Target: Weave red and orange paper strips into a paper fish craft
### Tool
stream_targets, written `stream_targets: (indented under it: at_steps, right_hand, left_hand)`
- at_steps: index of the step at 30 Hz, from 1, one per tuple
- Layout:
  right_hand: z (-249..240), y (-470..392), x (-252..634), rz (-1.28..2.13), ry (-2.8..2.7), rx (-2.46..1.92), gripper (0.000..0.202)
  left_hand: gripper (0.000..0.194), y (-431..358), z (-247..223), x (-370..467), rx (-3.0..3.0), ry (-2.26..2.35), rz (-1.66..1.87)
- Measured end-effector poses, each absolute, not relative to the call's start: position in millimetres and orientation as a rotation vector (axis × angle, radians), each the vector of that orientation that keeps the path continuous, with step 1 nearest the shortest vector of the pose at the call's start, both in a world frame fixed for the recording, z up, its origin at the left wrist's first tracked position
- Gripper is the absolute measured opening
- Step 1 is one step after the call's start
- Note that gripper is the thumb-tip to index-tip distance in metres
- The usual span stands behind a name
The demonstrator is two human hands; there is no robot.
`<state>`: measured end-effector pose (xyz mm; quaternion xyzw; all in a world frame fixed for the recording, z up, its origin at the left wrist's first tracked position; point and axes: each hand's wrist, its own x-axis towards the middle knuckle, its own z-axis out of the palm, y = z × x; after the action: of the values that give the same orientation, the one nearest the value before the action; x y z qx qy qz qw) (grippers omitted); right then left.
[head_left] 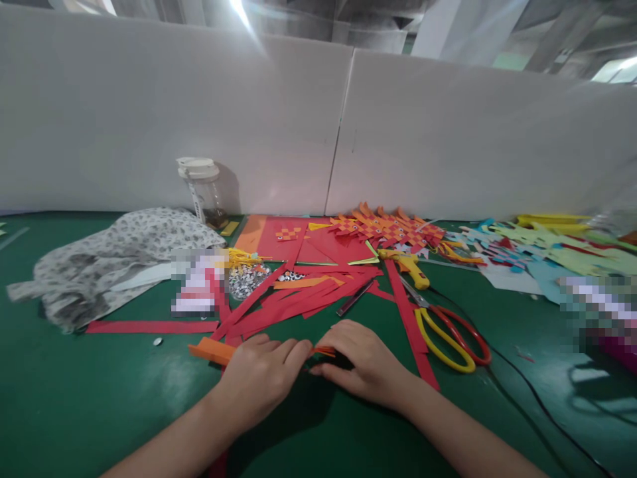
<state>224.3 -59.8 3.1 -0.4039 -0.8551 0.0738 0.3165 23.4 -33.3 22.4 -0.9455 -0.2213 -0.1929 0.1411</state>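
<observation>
My left hand (263,372) is closed around a folded orange paper strip (212,350), whose wide end sticks out to the left. Close beside it, my right hand (361,362) pinches the narrow orange end between thumb and fingers. The fingertips of both hands nearly meet above the green table (124,405). Just beyond them lies a pile of red paper strips (293,302), with a dark slim tool (355,299) at its right side. What is inside my left palm is hidden.
Scissors (450,338) and a yellow glue gun (407,265) with a black cord lie on the right. Woven orange-red paper fish (388,229) are at the back. Googly eyes (246,282), a patterned cloth (124,252) and a lidded jar (202,189) stand or lie on the left.
</observation>
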Motion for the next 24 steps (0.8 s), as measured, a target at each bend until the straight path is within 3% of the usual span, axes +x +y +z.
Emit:
stream_targets:
  at_steps: [5, 11, 16, 24]
  right_hand:
    - [0, -52, 233, 0.050, -2.211, -1.039, 0.024]
    - [3, -43, 250, -0.222, -1.996, -1.383, 0.018]
    - [7, -52, 233, -0.360, -2.125, -1.270, 0.020]
    - [1, -49, 231, -0.329, -2.253, -1.215, 0.025]
  left_hand:
    - [0.014, -30, 23, 24, -2.662, -0.705, -0.583]
    - [0.017, -19, 25, 15, -2.502, -0.843, -0.575]
    - [0.015, -24, 18, 20, -2.633, -0.743, -0.552]
    - [0.022, -21, 20, 26, -2.562, -0.867, -0.575]
